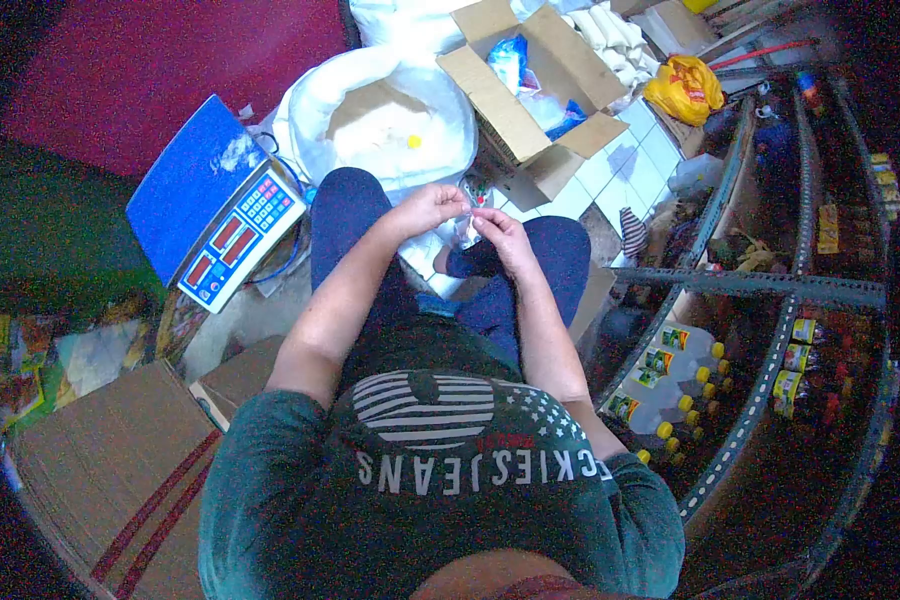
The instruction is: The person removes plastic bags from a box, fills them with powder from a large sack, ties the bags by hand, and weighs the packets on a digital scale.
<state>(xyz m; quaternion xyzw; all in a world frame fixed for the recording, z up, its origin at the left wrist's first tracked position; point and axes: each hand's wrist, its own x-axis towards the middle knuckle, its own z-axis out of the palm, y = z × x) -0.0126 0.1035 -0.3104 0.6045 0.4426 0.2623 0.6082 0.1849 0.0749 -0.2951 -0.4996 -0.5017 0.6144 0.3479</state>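
Note:
My left hand is closed, its fingertips pinching the top of a small clear plastic bag. From the other side my right hand pinches the same bag near its mouth, fingertips almost touching those of the left. The bag hangs between my knees; its contents are too small and bright to make out. Just beyond my hands stands a large open sack lined with clear plastic, with pale powder inside. A small yellow object lies on the powder.
A digital scale with a blue platform stands at the left. Beyond the sack is an open cardboard box holding blue plastic packs; a yellow bag lies farther right. Metal shelving with yellow-capped bottles runs along my right.

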